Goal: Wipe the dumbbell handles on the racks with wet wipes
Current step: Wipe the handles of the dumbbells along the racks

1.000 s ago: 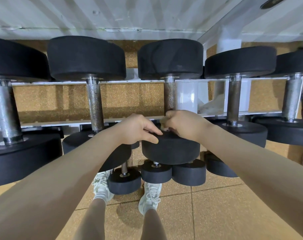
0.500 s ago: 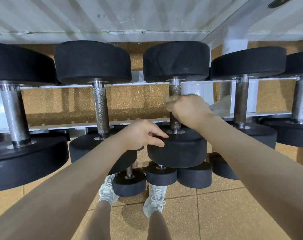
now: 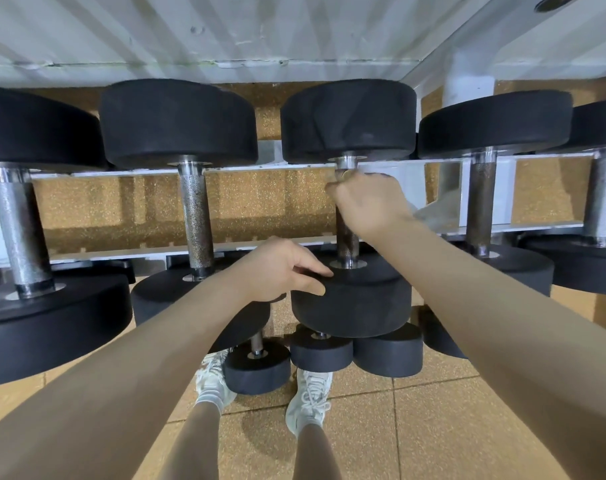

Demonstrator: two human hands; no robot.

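One black rubber-headed dumbbell on white steel rack in work | right hand curled round its knurled steel handle's far end, wipe hidden | left hand fingers resting relaxed on near head | neighbouring handles: wiped or not, can't tell

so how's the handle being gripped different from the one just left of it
The gripped handle is mostly hidden by the right hand curled round it, and looks darker; the free handle shows its full length and looks paler. The left hand rests on the gripped dumbbell's near weight. Both handles are knurled metal.
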